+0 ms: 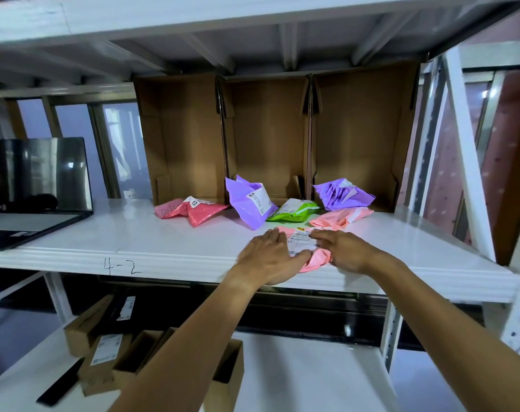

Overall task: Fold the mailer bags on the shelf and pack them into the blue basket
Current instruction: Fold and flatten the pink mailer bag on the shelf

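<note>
A pink mailer bag [302, 243] with a white label lies flat at the front edge of the white shelf [151, 233]. My left hand [267, 257] presses on its left side with straight fingers. My right hand [343, 248] presses on its right side, fingers flat and pointing left. Behind it lie more mailer bags: a red-pink one [193, 211], a tall purple one [248, 200], a green one [294, 209], a pale pink one [340, 217] and a crumpled purple one [343, 193]. No blue basket is in view.
Three open cardboard boxes [267, 132] stand on their sides at the back of the shelf. A laptop [30, 191] sits open at the left. Small cardboard boxes [104, 352] lie on the lower shelf. A white upright post [466, 162] stands at the right.
</note>
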Demonstrator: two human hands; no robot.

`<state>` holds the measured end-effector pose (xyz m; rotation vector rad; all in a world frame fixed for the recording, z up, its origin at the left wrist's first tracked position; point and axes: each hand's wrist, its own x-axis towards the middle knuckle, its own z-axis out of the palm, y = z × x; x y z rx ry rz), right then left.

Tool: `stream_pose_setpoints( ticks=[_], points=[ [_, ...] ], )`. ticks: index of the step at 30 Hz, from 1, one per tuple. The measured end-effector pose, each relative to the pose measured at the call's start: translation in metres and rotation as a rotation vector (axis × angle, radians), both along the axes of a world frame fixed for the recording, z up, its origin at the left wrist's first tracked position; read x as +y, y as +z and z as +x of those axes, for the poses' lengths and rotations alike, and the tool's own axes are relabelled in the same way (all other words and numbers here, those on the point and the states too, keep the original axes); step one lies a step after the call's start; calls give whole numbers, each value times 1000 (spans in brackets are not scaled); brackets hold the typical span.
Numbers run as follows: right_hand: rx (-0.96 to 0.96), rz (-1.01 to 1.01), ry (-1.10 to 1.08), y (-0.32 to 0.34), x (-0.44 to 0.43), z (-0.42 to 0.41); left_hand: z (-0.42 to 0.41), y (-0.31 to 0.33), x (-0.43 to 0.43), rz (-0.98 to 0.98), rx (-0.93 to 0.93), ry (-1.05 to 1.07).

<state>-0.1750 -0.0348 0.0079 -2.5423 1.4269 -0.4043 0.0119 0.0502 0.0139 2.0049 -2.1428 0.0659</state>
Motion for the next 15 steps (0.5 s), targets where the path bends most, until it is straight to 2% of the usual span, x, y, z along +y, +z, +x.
stream_pose_setpoints(
  ticks=[6, 11, 15],
  points=[
    [-86, -28, -29, 3, 5, 0, 1, -1, -3, 9, 18, 1],
    [-289, 10, -76, 3, 11, -1, 2, -2, -2, 13, 16, 2],
    [-410, -17, -105, 5, 22, -3, 4, 0, -1, 14, 87, -23]
  ],
)
